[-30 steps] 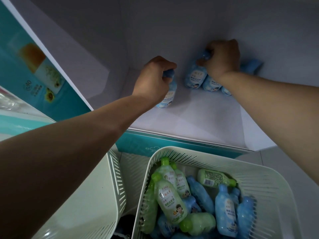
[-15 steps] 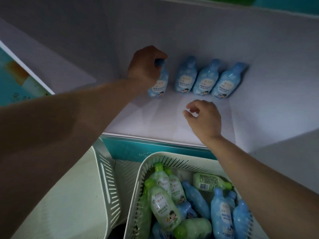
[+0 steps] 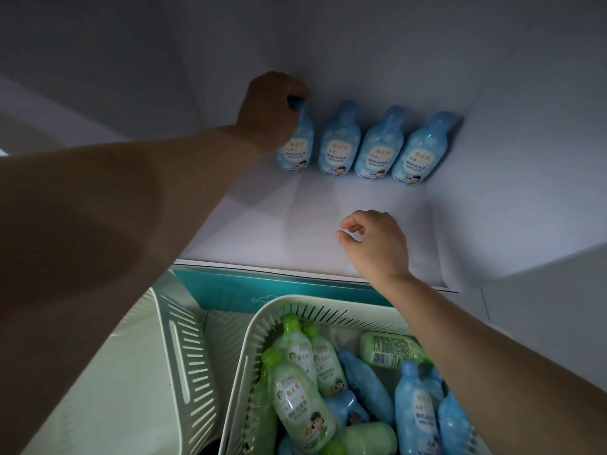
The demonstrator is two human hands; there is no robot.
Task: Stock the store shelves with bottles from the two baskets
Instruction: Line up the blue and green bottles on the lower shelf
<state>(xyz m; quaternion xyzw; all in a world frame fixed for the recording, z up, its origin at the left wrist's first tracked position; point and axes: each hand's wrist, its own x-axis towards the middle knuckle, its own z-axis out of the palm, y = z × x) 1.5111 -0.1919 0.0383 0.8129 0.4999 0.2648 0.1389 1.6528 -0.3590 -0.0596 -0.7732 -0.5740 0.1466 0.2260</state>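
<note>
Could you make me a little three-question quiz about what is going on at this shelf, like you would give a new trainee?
1. True or false: the right hand is holding a bottle.
2. How many blue bottles stand in the row at the back of the shelf?
3. Multiple choice: the left hand is
A. resting in the basket
B. gripping the cap of the leftmost blue bottle
C. lifting a green bottle

Key
1. False: it hovers empty over the bare shelf floor, fingers loosely curled.
2. Four, side by side, labels facing out.
3. B. The green bottle lies in the basket with others, green and blue.
</note>
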